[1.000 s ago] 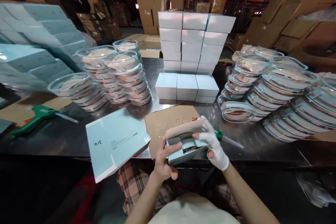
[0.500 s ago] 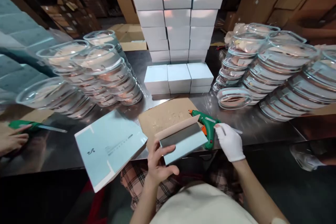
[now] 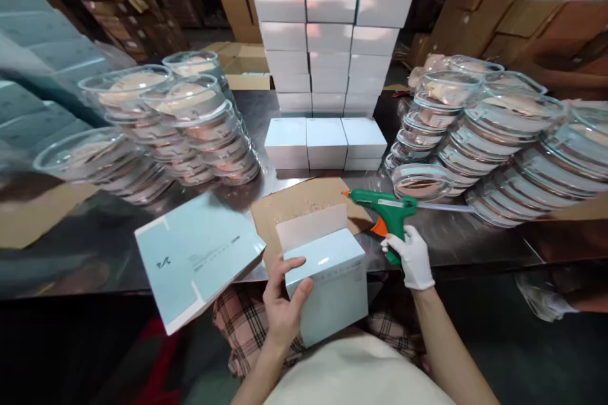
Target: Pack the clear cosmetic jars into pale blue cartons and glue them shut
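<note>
Facing me across the dark, shiny surface (image 3: 456, 237) is a tall block of pale boxes (image 3: 330, 69), three columns wide, with a low row of boxes (image 3: 327, 139) in front. Clear round-rimmed containers stand stacked either side, a left group (image 3: 225, 139) and a right group (image 3: 503, 145). Left of centre lies a light-blue flat carton (image 3: 199, 256), one corner overhanging the front edge. More blue boxes (image 3: 54, 44) rise at far left, slightly blurred. Brown cartons (image 3: 522, 16) fill the back, and someone's shoe (image 3: 539, 297) shows below, at right.
</note>
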Available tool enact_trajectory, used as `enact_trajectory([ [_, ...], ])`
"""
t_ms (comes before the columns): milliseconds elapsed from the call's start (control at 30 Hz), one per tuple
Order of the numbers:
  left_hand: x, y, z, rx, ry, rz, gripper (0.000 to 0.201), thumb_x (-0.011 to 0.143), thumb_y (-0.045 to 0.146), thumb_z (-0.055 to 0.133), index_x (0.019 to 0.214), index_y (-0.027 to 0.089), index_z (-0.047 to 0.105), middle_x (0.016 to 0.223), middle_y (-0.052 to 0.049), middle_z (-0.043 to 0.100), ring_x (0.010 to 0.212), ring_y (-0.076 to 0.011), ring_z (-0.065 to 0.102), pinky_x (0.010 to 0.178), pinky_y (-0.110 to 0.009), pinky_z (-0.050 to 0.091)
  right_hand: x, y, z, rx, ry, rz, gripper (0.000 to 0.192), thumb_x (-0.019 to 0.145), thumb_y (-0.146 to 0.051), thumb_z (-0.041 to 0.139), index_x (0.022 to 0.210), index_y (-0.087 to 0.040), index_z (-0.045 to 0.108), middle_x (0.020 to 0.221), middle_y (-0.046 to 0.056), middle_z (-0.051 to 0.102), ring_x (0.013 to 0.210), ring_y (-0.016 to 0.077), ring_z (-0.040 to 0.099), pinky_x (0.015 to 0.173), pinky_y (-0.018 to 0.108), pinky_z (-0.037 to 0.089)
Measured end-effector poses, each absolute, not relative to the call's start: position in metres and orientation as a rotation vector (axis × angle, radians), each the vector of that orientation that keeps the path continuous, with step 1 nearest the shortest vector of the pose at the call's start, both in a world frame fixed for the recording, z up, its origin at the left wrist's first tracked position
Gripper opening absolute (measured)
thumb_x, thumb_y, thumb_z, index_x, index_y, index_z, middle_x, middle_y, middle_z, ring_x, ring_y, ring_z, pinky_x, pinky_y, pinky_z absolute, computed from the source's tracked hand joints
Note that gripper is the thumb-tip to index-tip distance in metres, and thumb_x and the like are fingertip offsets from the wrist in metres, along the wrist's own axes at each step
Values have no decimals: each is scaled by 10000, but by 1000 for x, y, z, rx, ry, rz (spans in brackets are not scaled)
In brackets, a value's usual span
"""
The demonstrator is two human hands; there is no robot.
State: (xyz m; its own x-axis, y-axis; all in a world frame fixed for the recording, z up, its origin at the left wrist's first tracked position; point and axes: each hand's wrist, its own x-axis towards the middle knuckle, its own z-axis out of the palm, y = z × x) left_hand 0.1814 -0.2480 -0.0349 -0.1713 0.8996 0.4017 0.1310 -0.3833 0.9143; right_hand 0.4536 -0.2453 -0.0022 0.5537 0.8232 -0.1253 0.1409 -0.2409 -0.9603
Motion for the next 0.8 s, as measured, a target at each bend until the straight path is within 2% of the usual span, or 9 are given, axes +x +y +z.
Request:
enact_trajectory([
  [100,194,-252,-31,1363,1247,1478,375,863,585,761,991,233,771,972,-50,696,923,-227,670,803,-315,533,440,-265,5,-1560,-831,758,450,757,-640,726,830,-205,638,740,46,711,589,159,607,559,289,517],
  [200,208,-250,-31,1345,1258,1453,385,877,591,748,1015,232,763,974,-48,670,922,-221,657,799,-307,519,429,-289,12,-1489,-919,816,349,859,-526,723,990,-203,737,710,23,704,547,148,580,524,277,500],
  [267,213,-249,-31,1375,1241,1445,345,901,553,742,1035,236,756,981,-44,662,926,-213,650,805,-298,506,422,-302,16,-1494,-1108,753,278,883,-439,724,1046,-215,745,761,26,734,577,162,626,542,280,532],
  [400,220,-252,-31,1455,1159,1453,256,923,453,755,1068,242,744,1023,-40,652,963,-201,638,833,-285,499,407,-310,27,-1435,-1692,323,66,862,-282,693,870,-217,689,768,27,721,616,165,674,598,267,563],
  [600,222,-256,-37,1519,1127,1496,200,934,409,744,1033,236,721,1013,-40,673,1021,-220,630,915,-320,499,391,-296,32,-1340,-1904,114,99,877,-289,633,821,-208,626,690,24,673,548,158,646,527,245,520],
  [800,216,-257,-41,1488,1170,1436,215,923,403,764,1090,269,741,1048,-35,662,1040,-216,616,917,-308,471,414,-298,15,-1522,-1792,193,153,882,-317,659,779,-211,621,709,27,679,591,163,646,575,258,523],
])
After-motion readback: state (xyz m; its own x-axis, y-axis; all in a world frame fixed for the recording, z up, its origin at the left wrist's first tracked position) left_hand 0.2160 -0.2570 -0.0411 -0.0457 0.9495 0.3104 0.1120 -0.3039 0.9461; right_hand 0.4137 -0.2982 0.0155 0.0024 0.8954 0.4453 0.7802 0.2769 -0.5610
